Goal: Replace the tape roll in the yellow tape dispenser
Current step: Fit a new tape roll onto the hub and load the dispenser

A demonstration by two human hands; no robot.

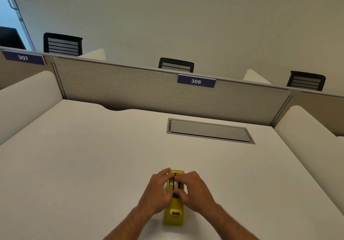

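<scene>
A yellow tape dispenser (174, 214) stands on the white desk (93, 165), its cutter end towards me. My left hand (158, 193) clasps its left side, fingers curled over the top. From the other side my right hand (193, 191) grips it, fingertips at the slot in the middle. A narrow grey strip of the tape roll (175, 184) shows between my fingers; most of it is hidden by both hands.
A grey cable hatch (210, 131) is set into the desk behind the dispenser. A fabric partition (130, 89) with a label reading 306 closes the desk's far edge. White side panels stand left and right. Black chair backs show beyond the partition.
</scene>
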